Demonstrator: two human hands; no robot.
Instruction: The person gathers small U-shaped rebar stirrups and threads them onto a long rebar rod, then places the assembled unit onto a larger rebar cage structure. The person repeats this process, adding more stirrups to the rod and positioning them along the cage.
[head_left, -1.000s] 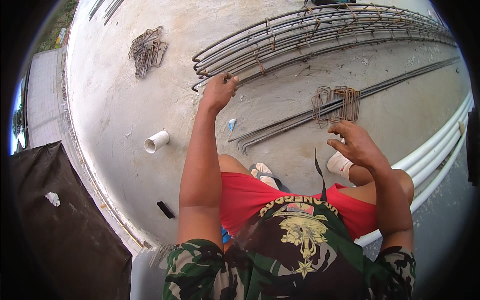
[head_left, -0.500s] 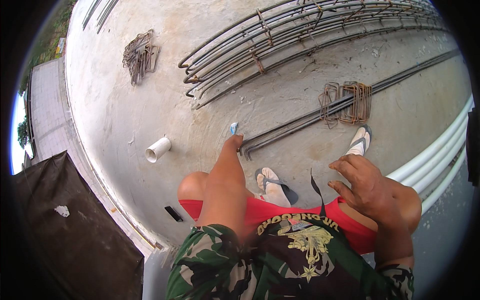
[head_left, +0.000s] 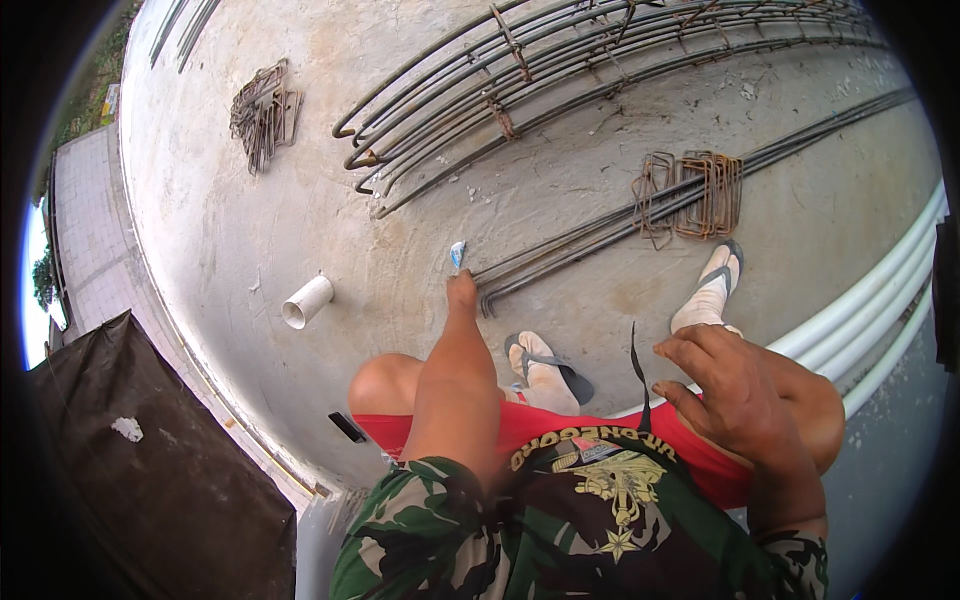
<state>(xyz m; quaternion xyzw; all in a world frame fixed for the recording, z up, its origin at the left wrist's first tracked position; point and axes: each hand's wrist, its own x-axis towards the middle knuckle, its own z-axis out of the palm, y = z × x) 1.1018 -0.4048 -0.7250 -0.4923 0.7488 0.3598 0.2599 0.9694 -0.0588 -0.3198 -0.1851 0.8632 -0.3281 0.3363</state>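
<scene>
A person in a camouflage shirt and red shorts sits above a concrete slab [head_left: 300,210], seen from a head-worn camera looking down. The left hand [head_left: 461,291] is stretched far out and low toward the floor, its fingertips at a small blue-and-white scrap [head_left: 457,254] lying just beside the hooked near ends of a bundle of long steel bars [head_left: 600,235] — whether the fingers have closed on the scrap cannot be told, since the hand is seen end-on. The right hand [head_left: 722,385] hangs near the body over the right knee, fingers loosely curled and half open, with a thin dark strip [head_left: 638,375] just to its left; it is not clear that the hand grips it.

The bar bundle runs from the centre to the far right, threaded through a cluster of rusty square stirrups [head_left: 700,190]. Beyond it lies a larger tied cage of curved bars [head_left: 560,80]. To the left sit a short white pipe offcut [head_left: 306,301] and, farther off, a loose heap of bent stirrups [head_left: 262,112]. White pipes [head_left: 880,300] line the right edge — the person's sandalled feet rest between them and the bars.
</scene>
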